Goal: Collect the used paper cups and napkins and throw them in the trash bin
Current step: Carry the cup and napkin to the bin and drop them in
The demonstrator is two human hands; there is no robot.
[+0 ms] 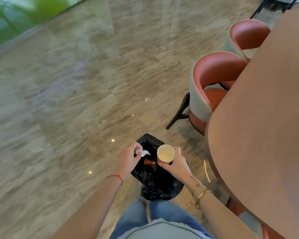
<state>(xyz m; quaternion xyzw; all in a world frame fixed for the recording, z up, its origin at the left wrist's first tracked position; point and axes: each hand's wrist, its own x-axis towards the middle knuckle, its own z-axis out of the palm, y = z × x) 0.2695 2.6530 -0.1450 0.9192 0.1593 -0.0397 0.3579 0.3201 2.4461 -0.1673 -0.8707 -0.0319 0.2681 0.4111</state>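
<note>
A trash bin (pixel 160 185) lined with a black bag stands on the floor right in front of my legs. My left hand (pixel 129 156) pinches a crumpled white napkin (pixel 144 152) over the bin's left side. My right hand (pixel 177 161) grips a white paper cup (pixel 165 153) upright above the bin's opening; the cup looks empty inside. A small brown-and-red object (pixel 149 162) lies inside the bag below the napkin.
A large brown table (pixel 266 109) fills the right side, close to my right arm. Two red-and-white chairs (pixel 212 87) are tucked against its left edge. Grey stone floor (pixel 67 94) spreads to the left and ahead. Green plants (pixel 16 12) stand at the far top left.
</note>
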